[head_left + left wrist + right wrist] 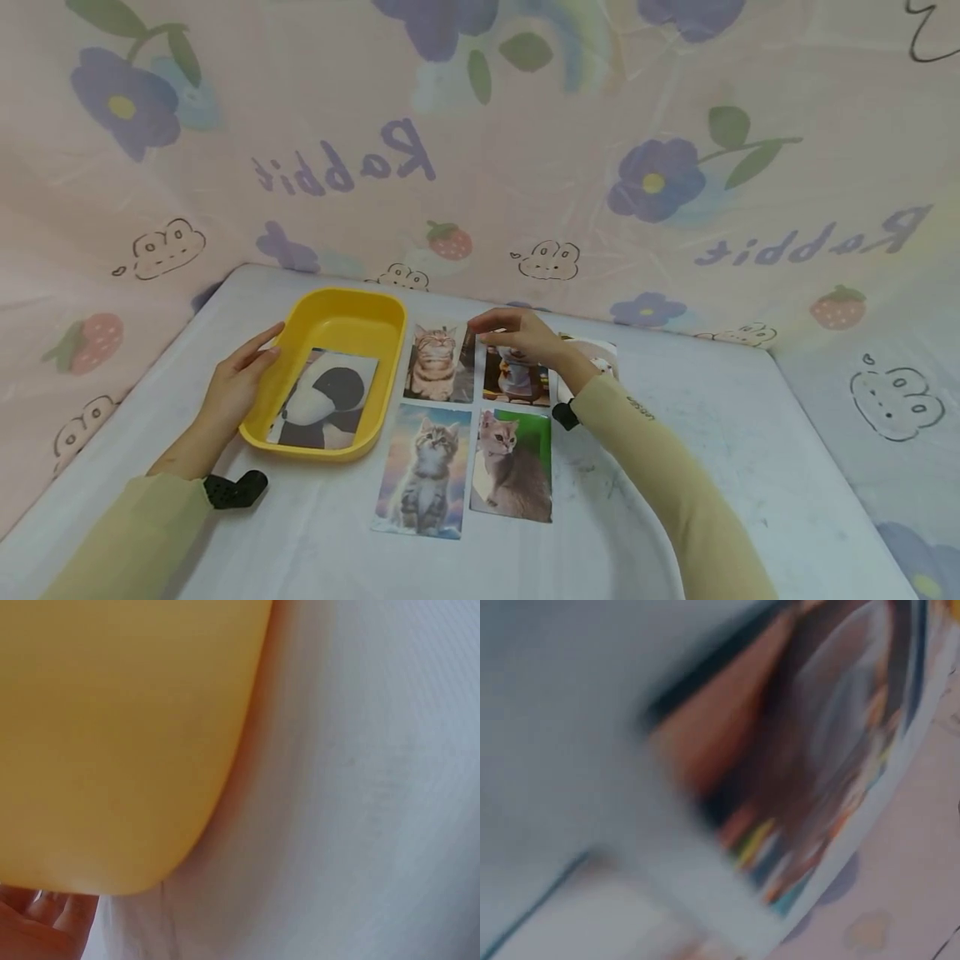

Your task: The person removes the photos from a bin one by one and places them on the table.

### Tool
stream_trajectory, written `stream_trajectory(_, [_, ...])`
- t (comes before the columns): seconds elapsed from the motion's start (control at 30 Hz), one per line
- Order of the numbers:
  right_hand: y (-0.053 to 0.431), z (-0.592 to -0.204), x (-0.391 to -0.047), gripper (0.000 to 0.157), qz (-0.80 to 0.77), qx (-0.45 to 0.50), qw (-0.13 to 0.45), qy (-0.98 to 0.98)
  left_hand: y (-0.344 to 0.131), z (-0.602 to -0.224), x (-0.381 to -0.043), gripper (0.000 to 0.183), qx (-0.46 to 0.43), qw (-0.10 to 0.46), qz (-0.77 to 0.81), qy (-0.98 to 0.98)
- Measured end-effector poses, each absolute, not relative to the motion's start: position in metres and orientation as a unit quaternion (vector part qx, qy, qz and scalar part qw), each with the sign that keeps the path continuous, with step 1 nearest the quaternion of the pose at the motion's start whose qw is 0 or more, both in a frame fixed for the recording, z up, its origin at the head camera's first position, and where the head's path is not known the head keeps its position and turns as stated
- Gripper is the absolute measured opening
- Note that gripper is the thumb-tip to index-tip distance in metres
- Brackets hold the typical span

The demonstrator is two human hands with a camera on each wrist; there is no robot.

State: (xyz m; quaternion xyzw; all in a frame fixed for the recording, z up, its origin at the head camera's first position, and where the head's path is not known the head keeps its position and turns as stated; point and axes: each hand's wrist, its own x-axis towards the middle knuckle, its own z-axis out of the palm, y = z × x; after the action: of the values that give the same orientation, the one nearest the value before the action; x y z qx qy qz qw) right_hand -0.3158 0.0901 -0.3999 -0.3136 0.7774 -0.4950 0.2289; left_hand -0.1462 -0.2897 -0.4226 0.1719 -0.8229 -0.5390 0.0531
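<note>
My left hand grips the left side of a yellow plastic tray, thumb at the rim. In the left wrist view, its fingers show at the tray's edge. Inside the tray lies a photo card of a black-and-white animal. My right hand reaches over the back row of photo cards, thumb and forefinger slightly apart near the upper right corner of a squinting tabby cat card. Beneath that hand is a card of a dressed animal, partly covered. The right wrist view is blurred.
In front lie a kitten card with a cloudy sky and a cat card with a green background. A whitish card is partly hidden behind the right forearm. A patterned curtain rises behind the white table.
</note>
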Motion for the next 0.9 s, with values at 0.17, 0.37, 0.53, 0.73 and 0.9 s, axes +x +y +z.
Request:
stream_trajectory(0.17, [0.071,-0.395,-0.309,0.038,-0.505,-0.313,0.226,0.772,-0.290,-0.422,-0.146,0.052,0.177,0.050,-0.544,-0.818])
stream_trajectory(0.37, [0.045,-0.388,-0.304,0.036,-0.524,-0.296,0.226,0.766,-0.291,-0.422,-0.145,0.051,0.176,0.059,-0.536,-0.824])
stream_trajectory(0.53, [0.018,-0.379,-0.299,0.034,-0.542,-0.301,0.233,0.749,-0.290,-0.422,-0.145,0.051,0.171,0.068,-0.536,-0.824])
stream_trajectory(0.73, [-0.009,-0.368,-0.294,0.039,-0.547,-0.310,0.247,0.737,-0.290,-0.423,-0.148,0.051,0.167,0.064,-0.541,-0.822])
stream_trajectory(0.9, [-0.024,-0.363,-0.291,0.041,-0.529,-0.313,0.260,0.745,-0.292,-0.424,-0.148,0.051,0.164,0.069,-0.540,-0.822])
